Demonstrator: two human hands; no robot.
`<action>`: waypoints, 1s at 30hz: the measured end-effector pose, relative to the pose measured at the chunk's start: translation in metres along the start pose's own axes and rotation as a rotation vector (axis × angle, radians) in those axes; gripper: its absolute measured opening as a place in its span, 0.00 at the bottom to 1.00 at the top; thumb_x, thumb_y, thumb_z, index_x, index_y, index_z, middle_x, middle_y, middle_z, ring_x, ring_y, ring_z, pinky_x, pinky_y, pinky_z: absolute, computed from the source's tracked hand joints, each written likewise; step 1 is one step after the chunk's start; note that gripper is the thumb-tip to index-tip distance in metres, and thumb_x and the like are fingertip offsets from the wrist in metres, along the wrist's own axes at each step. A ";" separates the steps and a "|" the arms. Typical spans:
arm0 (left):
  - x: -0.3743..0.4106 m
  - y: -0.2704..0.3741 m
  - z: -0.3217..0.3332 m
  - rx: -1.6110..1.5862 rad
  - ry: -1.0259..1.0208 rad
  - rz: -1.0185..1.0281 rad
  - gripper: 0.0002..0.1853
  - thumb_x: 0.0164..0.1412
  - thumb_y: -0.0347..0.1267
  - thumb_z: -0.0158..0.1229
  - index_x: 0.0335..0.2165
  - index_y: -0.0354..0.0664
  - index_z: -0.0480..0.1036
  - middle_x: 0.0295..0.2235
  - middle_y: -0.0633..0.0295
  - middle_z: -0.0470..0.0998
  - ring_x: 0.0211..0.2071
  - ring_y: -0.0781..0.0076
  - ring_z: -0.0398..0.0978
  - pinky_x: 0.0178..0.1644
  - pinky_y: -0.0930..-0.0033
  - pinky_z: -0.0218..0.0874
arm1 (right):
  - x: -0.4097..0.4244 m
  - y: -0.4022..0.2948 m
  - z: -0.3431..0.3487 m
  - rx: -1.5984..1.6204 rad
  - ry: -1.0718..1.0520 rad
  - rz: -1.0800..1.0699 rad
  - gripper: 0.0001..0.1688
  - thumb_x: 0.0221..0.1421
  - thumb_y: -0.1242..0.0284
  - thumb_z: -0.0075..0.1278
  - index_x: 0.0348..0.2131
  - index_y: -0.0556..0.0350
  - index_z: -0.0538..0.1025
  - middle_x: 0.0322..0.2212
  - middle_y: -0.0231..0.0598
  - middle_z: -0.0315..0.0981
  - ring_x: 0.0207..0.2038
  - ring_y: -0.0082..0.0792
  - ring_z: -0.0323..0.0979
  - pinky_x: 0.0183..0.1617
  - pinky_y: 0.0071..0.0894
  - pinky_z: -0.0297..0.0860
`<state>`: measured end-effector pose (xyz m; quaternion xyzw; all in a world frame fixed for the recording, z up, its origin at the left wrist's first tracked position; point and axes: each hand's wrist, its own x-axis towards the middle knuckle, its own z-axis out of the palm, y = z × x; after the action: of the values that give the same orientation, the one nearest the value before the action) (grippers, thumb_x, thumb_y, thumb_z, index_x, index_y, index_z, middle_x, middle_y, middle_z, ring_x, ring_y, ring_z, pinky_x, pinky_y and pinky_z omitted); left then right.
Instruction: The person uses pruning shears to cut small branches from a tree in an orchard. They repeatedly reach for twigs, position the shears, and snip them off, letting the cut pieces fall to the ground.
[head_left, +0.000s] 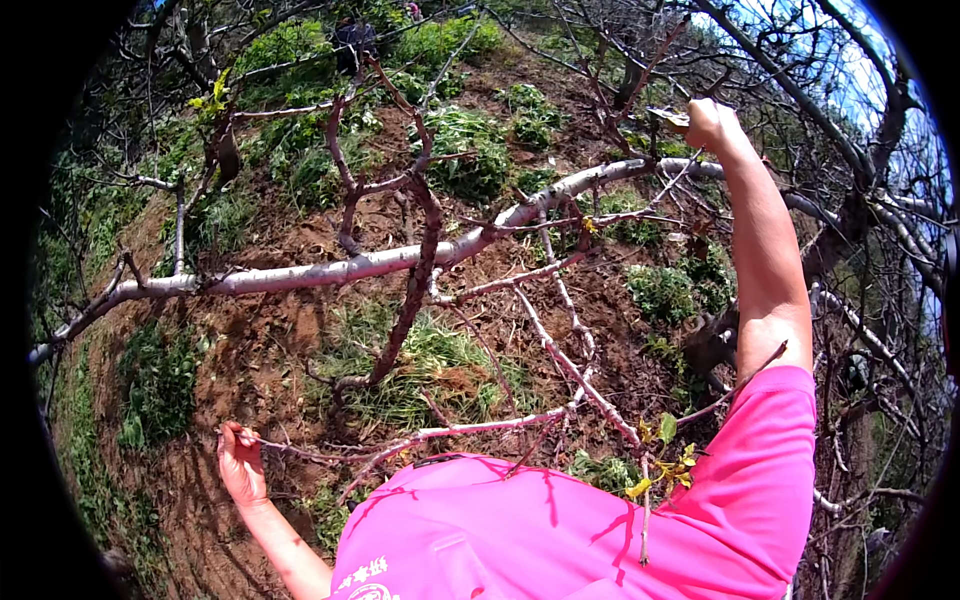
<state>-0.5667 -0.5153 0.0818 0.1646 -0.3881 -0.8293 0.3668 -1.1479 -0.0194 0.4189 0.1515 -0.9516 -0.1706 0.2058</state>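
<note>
My left hand (241, 463), low at the left, pinches the tip of a thin twig (289, 450). That twig leads right into a forked side branch (495, 425) in front of my pink shirt. High at the right, my raised right hand (711, 124) is closed into a fist. A pale flat object (670, 117) juts left from it; its kind is unclear, and the rest is hidden in the fist. Below this hand, a thick grey-barked tree limb (360, 266) runs across the view. A dark, crooked branch (420, 277) crosses it near the middle.
Bare twigs with a few yellow-green leaves (671, 472) hang against my shirt and right sleeve. Brown soil (255, 352) with tufts of cut grass (442, 367) slopes below. Dense branches (862, 165) crowd the right. A person in dark clothing (354, 45) is in the background.
</note>
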 end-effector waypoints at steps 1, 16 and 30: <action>0.000 0.000 -0.001 -0.003 0.004 -0.003 0.11 0.63 0.36 0.50 0.34 0.37 0.71 0.22 0.65 0.69 0.26 0.76 0.66 0.38 0.72 0.62 | -0.001 0.001 0.002 0.001 0.007 0.003 0.14 0.41 0.70 0.56 0.30 0.60 0.78 0.29 0.52 0.76 0.34 0.44 0.77 0.37 0.39 0.72; -0.010 -0.001 0.005 0.002 0.035 -0.006 0.12 0.64 0.35 0.50 0.34 0.37 0.72 0.22 0.65 0.70 0.25 0.77 0.66 0.37 0.73 0.62 | -0.015 0.001 0.011 -0.110 0.032 -0.054 0.14 0.45 0.66 0.56 0.33 0.53 0.78 0.32 0.45 0.77 0.36 0.43 0.76 0.39 0.41 0.72; -0.006 -0.009 0.006 0.023 0.019 -0.036 0.13 0.63 0.38 0.51 0.34 0.37 0.72 0.23 0.65 0.69 0.26 0.77 0.66 0.39 0.73 0.62 | -0.028 0.028 0.009 0.042 0.098 0.123 0.13 0.48 0.67 0.53 0.35 0.52 0.77 0.32 0.46 0.77 0.37 0.45 0.76 0.41 0.42 0.71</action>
<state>-0.5697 -0.5041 0.0788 0.1837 -0.3913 -0.8296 0.3534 -1.1339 0.0176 0.4126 0.1052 -0.9513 -0.1301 0.2591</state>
